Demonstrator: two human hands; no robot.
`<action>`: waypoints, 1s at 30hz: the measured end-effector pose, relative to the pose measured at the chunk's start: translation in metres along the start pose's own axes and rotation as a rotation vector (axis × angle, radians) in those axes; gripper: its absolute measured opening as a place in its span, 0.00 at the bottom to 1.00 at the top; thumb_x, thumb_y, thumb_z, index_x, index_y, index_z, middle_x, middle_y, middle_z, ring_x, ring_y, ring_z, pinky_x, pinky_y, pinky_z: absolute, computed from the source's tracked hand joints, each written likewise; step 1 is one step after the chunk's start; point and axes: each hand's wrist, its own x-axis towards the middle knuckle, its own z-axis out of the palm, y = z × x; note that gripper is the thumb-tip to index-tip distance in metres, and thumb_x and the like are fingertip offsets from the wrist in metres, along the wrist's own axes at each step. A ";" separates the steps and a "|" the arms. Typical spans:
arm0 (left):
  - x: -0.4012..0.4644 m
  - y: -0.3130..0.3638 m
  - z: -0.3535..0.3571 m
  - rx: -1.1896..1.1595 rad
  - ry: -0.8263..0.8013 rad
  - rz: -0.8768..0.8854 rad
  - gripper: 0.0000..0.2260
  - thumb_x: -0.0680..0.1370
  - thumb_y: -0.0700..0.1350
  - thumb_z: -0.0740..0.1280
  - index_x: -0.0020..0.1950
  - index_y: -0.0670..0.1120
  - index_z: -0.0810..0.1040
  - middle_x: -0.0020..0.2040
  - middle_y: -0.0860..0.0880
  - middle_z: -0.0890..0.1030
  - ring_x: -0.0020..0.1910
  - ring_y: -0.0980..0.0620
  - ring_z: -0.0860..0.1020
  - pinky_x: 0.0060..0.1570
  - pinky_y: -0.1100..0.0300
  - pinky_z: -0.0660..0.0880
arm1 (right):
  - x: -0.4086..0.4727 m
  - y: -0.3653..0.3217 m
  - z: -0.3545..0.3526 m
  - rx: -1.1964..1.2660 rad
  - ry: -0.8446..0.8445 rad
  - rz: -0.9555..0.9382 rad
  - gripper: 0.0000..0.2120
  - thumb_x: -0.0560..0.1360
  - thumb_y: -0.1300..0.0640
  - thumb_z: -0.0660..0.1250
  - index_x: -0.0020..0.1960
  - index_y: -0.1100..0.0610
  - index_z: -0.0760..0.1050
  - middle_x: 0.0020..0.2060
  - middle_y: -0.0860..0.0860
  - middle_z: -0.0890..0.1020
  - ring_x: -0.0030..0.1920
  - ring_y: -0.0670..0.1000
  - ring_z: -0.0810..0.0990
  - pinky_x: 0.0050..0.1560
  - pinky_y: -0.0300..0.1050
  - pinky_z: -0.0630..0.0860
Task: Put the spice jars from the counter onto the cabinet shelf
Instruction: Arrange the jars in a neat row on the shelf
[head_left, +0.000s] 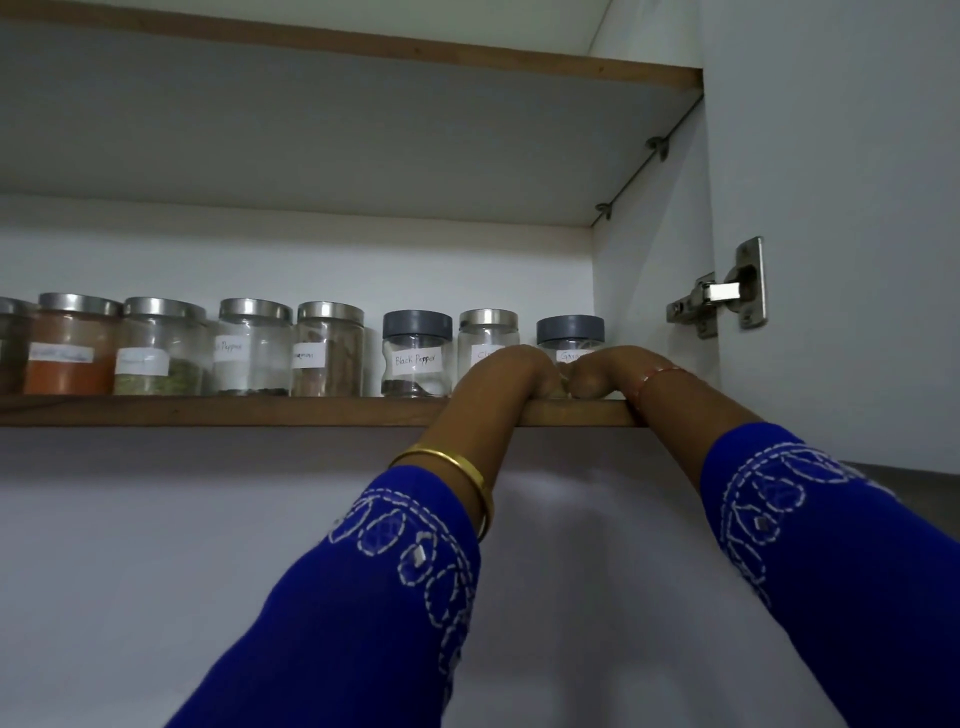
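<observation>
White cabinet walls enclosed a wooden-edged shelf carrying a row of labelled spice jars. At its right end, the left hand and right hand curled together around the grey-lidded jar, gripping it.

Up inside a white cabinet, light dim and bluish. A wood-edged upper shelf runs overhead, held on small metal pegs. Pale back wall behind, and a steel hinge on the right panel, with what may be the open door beyond.
</observation>
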 end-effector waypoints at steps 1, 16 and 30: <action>-0.001 0.000 0.001 -0.025 0.005 0.006 0.16 0.79 0.39 0.56 0.67 0.37 0.68 0.62 0.39 0.73 0.62 0.44 0.72 0.64 0.54 0.67 | -0.001 0.002 0.001 0.001 0.006 0.008 0.20 0.79 0.60 0.57 0.71 0.60 0.64 0.69 0.59 0.69 0.69 0.59 0.68 0.67 0.50 0.65; -0.024 -0.025 0.008 0.047 0.303 0.053 0.15 0.78 0.46 0.54 0.57 0.40 0.75 0.59 0.41 0.77 0.56 0.43 0.75 0.51 0.54 0.69 | -0.072 0.018 0.010 0.244 0.408 -0.136 0.16 0.80 0.56 0.52 0.58 0.62 0.75 0.59 0.61 0.78 0.58 0.59 0.76 0.50 0.44 0.66; -0.134 -0.075 0.044 0.269 0.388 0.242 0.26 0.81 0.46 0.53 0.76 0.43 0.49 0.78 0.43 0.50 0.77 0.43 0.46 0.74 0.46 0.42 | -0.180 0.020 0.060 -0.024 0.444 -0.215 0.26 0.82 0.51 0.50 0.76 0.59 0.50 0.77 0.55 0.53 0.76 0.57 0.51 0.74 0.56 0.50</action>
